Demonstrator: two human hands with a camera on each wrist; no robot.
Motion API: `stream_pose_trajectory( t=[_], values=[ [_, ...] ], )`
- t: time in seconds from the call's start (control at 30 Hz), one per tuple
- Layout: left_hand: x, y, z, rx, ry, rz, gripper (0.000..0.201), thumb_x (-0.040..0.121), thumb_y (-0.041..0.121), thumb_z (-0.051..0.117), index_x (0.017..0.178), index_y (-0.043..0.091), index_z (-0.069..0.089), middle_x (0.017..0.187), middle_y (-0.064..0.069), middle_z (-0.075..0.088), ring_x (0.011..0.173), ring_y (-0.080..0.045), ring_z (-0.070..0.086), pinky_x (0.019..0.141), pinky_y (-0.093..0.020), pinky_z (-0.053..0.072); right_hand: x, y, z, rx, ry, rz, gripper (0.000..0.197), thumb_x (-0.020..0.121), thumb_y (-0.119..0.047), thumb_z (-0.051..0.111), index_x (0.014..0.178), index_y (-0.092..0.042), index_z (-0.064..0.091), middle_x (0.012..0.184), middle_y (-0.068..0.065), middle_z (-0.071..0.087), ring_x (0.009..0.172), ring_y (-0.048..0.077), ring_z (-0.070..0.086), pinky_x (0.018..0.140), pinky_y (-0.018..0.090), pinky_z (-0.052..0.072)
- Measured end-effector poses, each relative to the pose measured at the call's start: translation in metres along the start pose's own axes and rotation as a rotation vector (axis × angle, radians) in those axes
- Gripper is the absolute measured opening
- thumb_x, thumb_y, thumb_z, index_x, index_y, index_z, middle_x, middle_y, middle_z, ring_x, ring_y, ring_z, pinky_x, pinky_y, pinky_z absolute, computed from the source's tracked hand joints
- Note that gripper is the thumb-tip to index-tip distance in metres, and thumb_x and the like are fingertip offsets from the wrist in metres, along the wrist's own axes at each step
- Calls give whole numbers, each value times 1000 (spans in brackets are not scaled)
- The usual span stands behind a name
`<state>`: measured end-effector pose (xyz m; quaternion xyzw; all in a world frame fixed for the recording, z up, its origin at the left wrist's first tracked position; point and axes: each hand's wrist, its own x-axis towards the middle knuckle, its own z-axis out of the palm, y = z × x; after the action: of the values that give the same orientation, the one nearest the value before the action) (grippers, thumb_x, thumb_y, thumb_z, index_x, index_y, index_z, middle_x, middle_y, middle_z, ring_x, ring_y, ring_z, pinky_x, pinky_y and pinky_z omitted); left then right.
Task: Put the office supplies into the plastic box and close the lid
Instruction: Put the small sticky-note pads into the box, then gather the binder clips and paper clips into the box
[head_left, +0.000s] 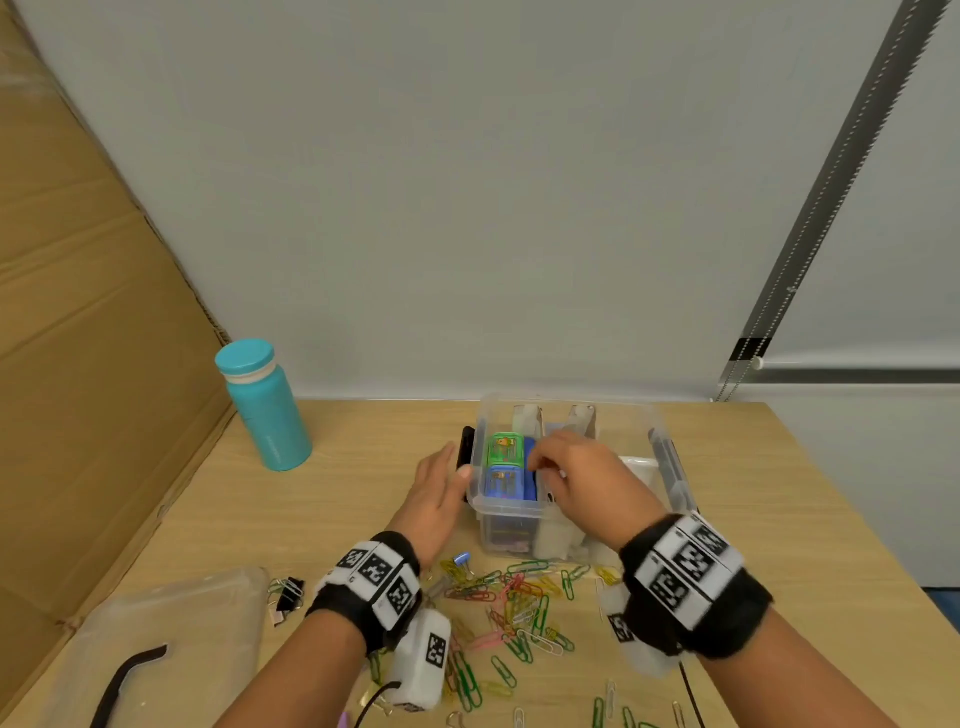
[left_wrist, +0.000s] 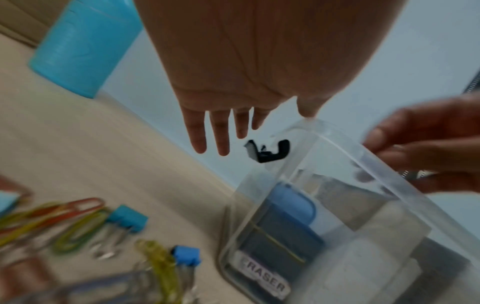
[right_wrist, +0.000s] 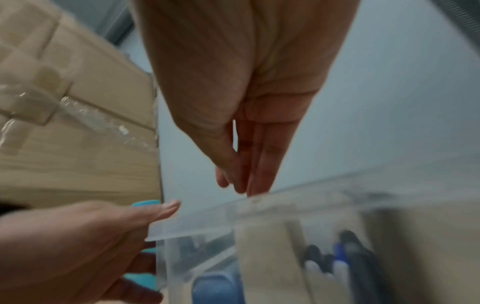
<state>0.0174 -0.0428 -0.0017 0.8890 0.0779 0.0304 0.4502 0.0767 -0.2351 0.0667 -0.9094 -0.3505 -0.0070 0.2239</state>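
The right hand (head_left: 582, 470) hovers over the plastic box (head_left: 670, 467), fingers drawn together and pointing down into it; whether they pinch anything I cannot tell. The left hand (head_left: 436, 486), fingers straight, steadies the box's left wall. The loose paper clips (head_left: 514, 597) lie behind both wrists, nearer the left.

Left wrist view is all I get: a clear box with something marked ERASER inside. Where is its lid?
Observer: In the head view the clear lid lies on the table, near left, off the box.
Visitor: What else is in the box?
Observer: The right wrist view shows pens standing in it.
Visitor: Anything on top?
Observer: A green case lies at the box's left end.
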Motion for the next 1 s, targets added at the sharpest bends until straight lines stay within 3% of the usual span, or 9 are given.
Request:
stream_pose_trajectory(
  t=[0.1,0.27,0.33,0.43,0.53,0.67,0.8,0.87,1.0],
  values=[
    [-13,-25,-5,135,16,-63,48,102,30,30,148,16,25,152,-5,27,137,-17,32,111,-24,23,-37,24,3,73,173,26,14,94,-18,52,102,-23,63,98,-12,56,89,3,54,82,18,46],
    [-19,-42,2,501,-282,-75,44,95,12,41,138,24,44,140,-4,42,125,-22,44,107,-31,36,-77,57,27,-20,389,36,21,95,-26,44,104,-20,62,99,-8,58,93,6,50,82,21,42],
    [-15,-35,6,596,-344,-41,47,94,10,43,137,27,45,138,-3,43,121,-22,48,104,-32,40,-83,63,35,-32,407,20,26,95,-29,40,106,-20,62,100,-8,60,95,9,53,92,28,42],
    [-6,-26,11,715,-379,-17,45,93,12,49,134,30,49,133,-3,47,115,-24,54,99,-34,45,-85,67,45,-47,438,18,30,95,-28,39,111,-20,63,105,-7,65,104,10,57,113,32,27],
    [1,-21,17,769,-378,-25,36,89,19,59,123,29,57,128,-1,50,109,-24,58,96,-38,49,-85,65,49,-43,454,52,33,95,-27,37,115,-19,63,112,-5,65,117,13,54,119,29,14],
    [5,-18,21,763,-366,-51,27,85,14,61,109,26,63,119,-1,56,104,-24,59,92,-36,50,-90,60,54,-89,391,87,40,95,-30,34,128,-18,55,129,-2,58,136,15,37,121,32,3],
    [1,-19,19,791,-349,-65,16,83,14,60,99,19,62,111,-5,55,97,-27,59,82,-35,49,-97,54,57,-188,309,121,52,95,-35,32,142,-13,39,152,4,35,147,20,14,121,40,2],
    [-4,-22,15,803,-341,-74,11,84,12,57,94,17,59,109,-7,57,97,-29,59,80,-34,46,-103,41,57,-201,304,67,53,94,-32,37,143,-13,36,157,7,24,148,25,8,121,43,3],
    [-13,-32,-2,689,-331,-119,21,83,7,51,99,18,59,103,-5,63,93,-25,60,80,-30,46,-116,6,63,-201,279,-176,44,89,-25,49,132,-16,47,150,9,35,142,33,25,115,47,26]
  ],
)
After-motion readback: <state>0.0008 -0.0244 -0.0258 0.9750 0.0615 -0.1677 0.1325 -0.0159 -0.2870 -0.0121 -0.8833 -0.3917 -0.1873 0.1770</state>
